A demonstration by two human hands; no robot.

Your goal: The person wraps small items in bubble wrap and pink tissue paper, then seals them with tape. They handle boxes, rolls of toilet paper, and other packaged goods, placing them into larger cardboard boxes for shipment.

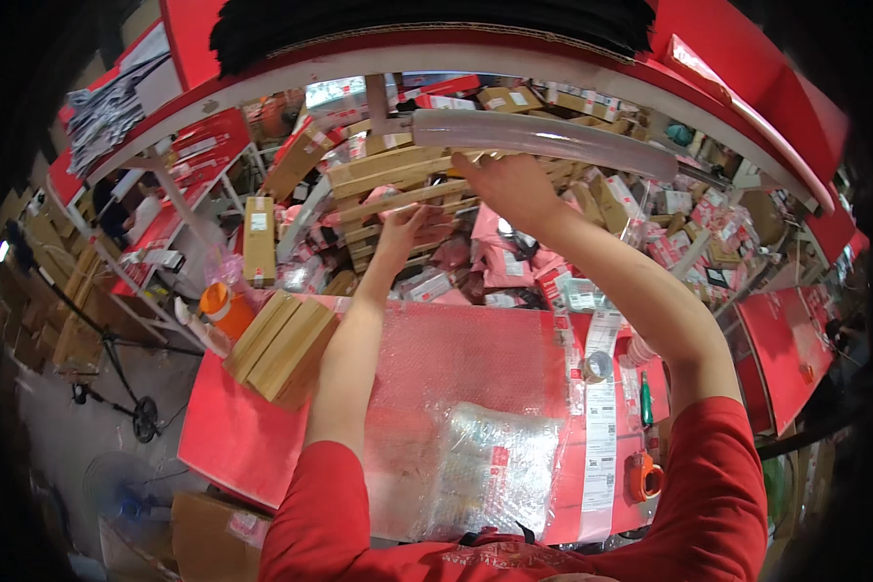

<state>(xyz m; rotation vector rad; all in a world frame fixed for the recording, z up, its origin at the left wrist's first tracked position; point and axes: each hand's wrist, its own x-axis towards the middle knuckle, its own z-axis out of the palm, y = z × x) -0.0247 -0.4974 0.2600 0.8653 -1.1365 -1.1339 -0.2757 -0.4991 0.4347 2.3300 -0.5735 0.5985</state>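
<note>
Both my arms reach over the far edge of a red table (247,451). My right hand (505,185) is at the left part of a clear plastic film roll (545,142) mounted under a shelf; whether its fingers grip the film is unclear. Lower and to the left, my left hand (409,225) is raised with bent fingers, and its hold cannot be made out. Bubble wrap (465,349) lies over the table's middle. Near my body rests a bubble-wrapped packet (505,465). Several cardboard boxes (284,349) stand at the left edge beside an orange container (225,309).
To the right lie a strip of printed labels (600,436), a tape roll (598,366), a green cutter-like tool (646,400) and an orange tape dispenser (646,478). Behind the table is a heap of parcels (505,265) with a wooden pallet (385,174). A tripod (109,338) stands at left.
</note>
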